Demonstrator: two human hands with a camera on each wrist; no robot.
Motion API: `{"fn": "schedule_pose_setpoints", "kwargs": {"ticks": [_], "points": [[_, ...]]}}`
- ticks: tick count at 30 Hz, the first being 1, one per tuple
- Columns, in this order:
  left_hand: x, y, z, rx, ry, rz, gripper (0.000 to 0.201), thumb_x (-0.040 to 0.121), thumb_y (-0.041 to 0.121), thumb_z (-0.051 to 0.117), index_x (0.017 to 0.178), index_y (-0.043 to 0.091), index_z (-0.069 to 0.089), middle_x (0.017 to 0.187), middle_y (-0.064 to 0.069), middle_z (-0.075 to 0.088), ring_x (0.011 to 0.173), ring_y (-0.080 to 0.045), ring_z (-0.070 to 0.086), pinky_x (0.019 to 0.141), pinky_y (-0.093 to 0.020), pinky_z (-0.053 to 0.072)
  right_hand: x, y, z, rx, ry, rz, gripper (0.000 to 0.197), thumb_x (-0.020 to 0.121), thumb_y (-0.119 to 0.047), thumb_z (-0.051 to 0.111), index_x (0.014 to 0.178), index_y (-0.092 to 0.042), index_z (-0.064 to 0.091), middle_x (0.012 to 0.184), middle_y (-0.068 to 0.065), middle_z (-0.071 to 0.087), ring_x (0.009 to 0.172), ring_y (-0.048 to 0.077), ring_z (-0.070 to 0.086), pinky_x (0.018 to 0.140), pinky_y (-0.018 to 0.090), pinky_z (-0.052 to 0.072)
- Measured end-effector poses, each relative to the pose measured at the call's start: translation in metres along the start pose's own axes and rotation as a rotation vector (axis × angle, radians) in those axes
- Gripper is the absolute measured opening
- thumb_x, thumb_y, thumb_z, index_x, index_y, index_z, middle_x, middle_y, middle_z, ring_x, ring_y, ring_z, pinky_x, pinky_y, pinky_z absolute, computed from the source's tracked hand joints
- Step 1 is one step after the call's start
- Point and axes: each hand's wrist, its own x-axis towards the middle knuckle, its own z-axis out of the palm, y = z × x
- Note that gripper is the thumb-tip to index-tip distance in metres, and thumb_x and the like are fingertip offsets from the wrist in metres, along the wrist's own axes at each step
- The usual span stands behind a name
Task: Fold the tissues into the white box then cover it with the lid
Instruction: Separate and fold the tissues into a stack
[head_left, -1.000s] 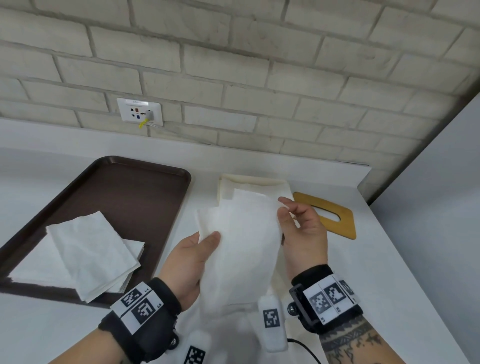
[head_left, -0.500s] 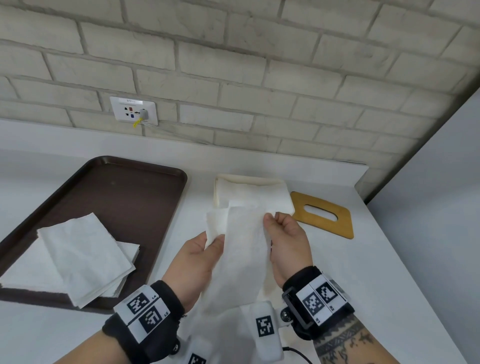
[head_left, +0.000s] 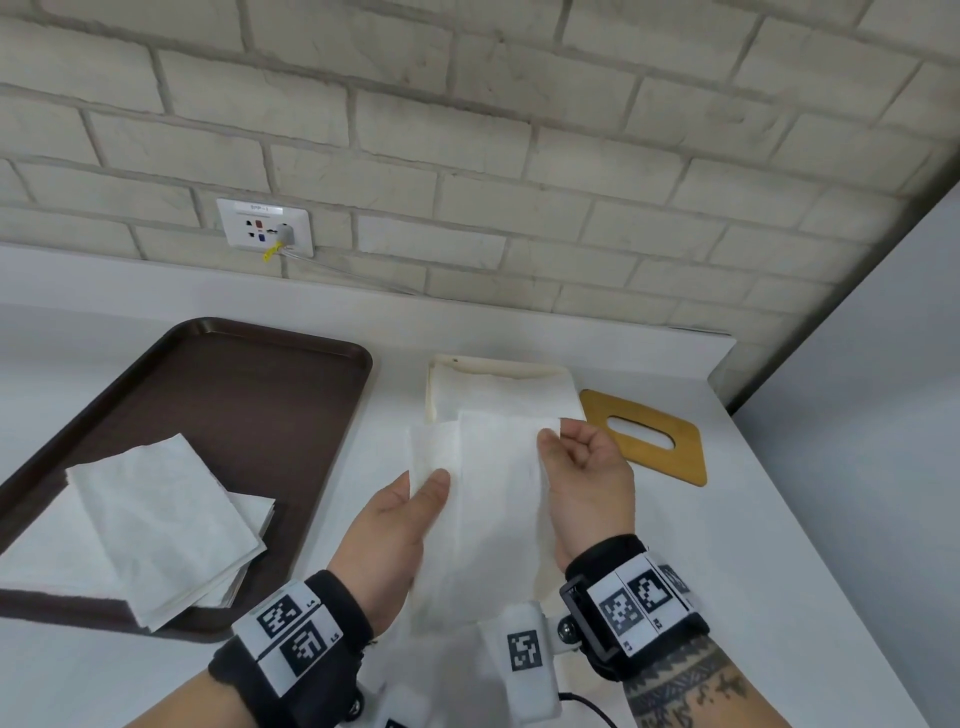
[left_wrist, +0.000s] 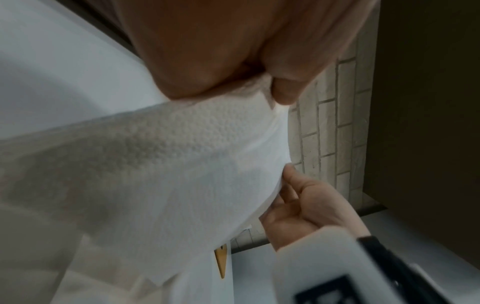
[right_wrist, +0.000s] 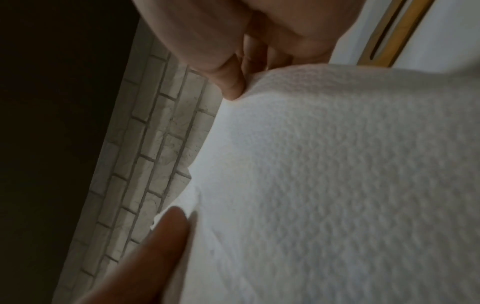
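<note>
We see white surface (head_left: 779, 571) under pale brick wall (head_left: 467, 130) — socket (head_left: 265, 227) above brown tray (head_left: 249, 395). White box (head_left: 441, 374) right of tray, tissues inside; lid (head_left: 691, 447) just right of box. Left hand (head_left: 395, 535) and right hand (head_left: 587, 483) both pinch tissue (head_left: 493, 499) before box. Tissue stack (head_left: 156, 519) on tray.

I see a pale brick wall (head_left: 467, 130) behind the white surface (head_left: 805, 545), with 1 white wall socket (head_left: 265, 227) holding a plug, and a grey panel (head_left: 883, 364) at right.
</note>
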Motion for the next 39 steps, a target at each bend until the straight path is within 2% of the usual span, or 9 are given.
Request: {"fn": "schedule_pose_setpoints", "kwargs": {"ticks": [5,8,11,16,24,27,30,35,39], "points": [[0.013,0.003,-0.012,-0.118,0.054,-0.015,0.053,0.098,0.054,0.059,0.138,0.018,0.060,0.130,-0.005,0.072,0.124,-0.027,0.066,0.115,-0.052,0.042,-0.003,-0.012,-0.010,-0.063,-0.100,-0.148,0.020,0.094,-0.010,0.065,0.093,-0.029,0.071,0.077,-0.015,0.068,0.070,0.001,0.059,0.071,0.018,0.046],[0.014,0.007,-0.009,-0.148,0.001,-0.050,0.044,0.109,0.042,0.039,0.139,0.016,0.058,0.128,-0.008,0.073,0.118,-0.027,0.069,0.106,-0.049,0.049,-0.011,-0.018,-0.008,-0.068,-0.317,-0.131,0.028,0.093,-0.005,0.065,0.084,-0.030,0.075,0.079,-0.010,0.071,0.075,0.008,0.063,0.076,0.027,0.053],[0.008,0.010,0.002,-0.100,-0.042,0.008,0.038,0.109,0.031,0.043,0.138,0.013,0.060,0.128,-0.010,0.072,0.116,-0.024,0.070,0.100,-0.045,0.051,-0.015,-0.013,0.004,-0.126,-0.355,-0.057,0.022,0.093,-0.014,0.067,0.089,-0.034,0.074,0.095,-0.002,0.075,0.095,0.018,0.069,0.092,0.041,0.055],[0.002,0.004,0.012,-0.172,-0.107,-0.005,0.051,0.107,0.045,0.036,0.142,0.015,0.058,0.133,-0.011,0.069,0.125,-0.027,0.065,0.111,-0.048,0.044,-0.011,0.000,0.017,-0.229,-0.167,-0.069,0.012,0.095,-0.023,0.063,0.092,-0.032,0.070,0.094,-0.012,0.070,0.087,-0.005,0.062,0.084,0.022,0.048],[-0.002,0.000,0.011,-0.165,-0.088,-0.042,0.055,0.103,0.050,0.033,0.134,0.015,0.062,0.127,-0.010,0.073,0.118,-0.025,0.070,0.103,-0.044,0.049,-0.015,0.001,0.019,-0.326,-0.180,-0.099,0.015,0.097,-0.024,0.060,0.092,-0.037,0.066,0.092,-0.014,0.066,0.086,0.000,0.061,0.070,0.007,0.041],[-0.004,-0.003,0.013,-0.006,-0.048,0.018,0.042,0.100,0.039,0.047,0.131,0.015,0.062,0.116,-0.013,0.077,0.105,-0.031,0.075,0.090,-0.044,0.056,-0.018,0.001,0.019,-0.323,-0.186,-0.108,0.014,0.097,-0.025,0.060,0.093,-0.037,0.067,0.092,-0.015,0.066,0.086,0.000,0.062,0.075,0.013,0.044],[-0.005,-0.003,0.012,0.004,-0.001,0.038,0.036,0.106,0.032,0.044,0.130,0.013,0.063,0.113,-0.014,0.077,0.104,-0.033,0.075,0.094,-0.048,0.056,-0.020,0.000,0.013,-0.289,-0.188,-0.122,0.013,0.095,-0.029,0.064,0.106,-0.037,0.065,0.096,-0.016,0.066,0.084,0.000,0.062,0.078,0.016,0.046],[-0.002,0.008,0.013,-0.284,0.014,0.023,0.041,0.106,0.033,0.041,0.133,0.009,0.060,0.121,-0.018,0.074,0.110,-0.035,0.072,0.095,-0.052,0.058,-0.019,0.023,-0.019,-0.288,-0.512,0.083,0.083,0.066,-0.056,0.082,0.138,-0.034,0.045,0.131,-0.018,0.058,0.124,0.001,0.053,0.104,0.031,0.047],[0.002,0.014,0.010,-0.490,0.024,0.062,0.047,0.099,0.037,0.048,0.137,0.011,0.058,0.129,-0.016,0.071,0.116,-0.033,0.070,0.092,-0.052,0.059,-0.024,0.032,-0.045,-0.232,-0.624,0.168,0.040,0.068,-0.027,0.087,0.105,-0.021,0.073,0.106,0.002,0.076,0.099,0.022,0.073,0.093,0.051,0.056]]}}
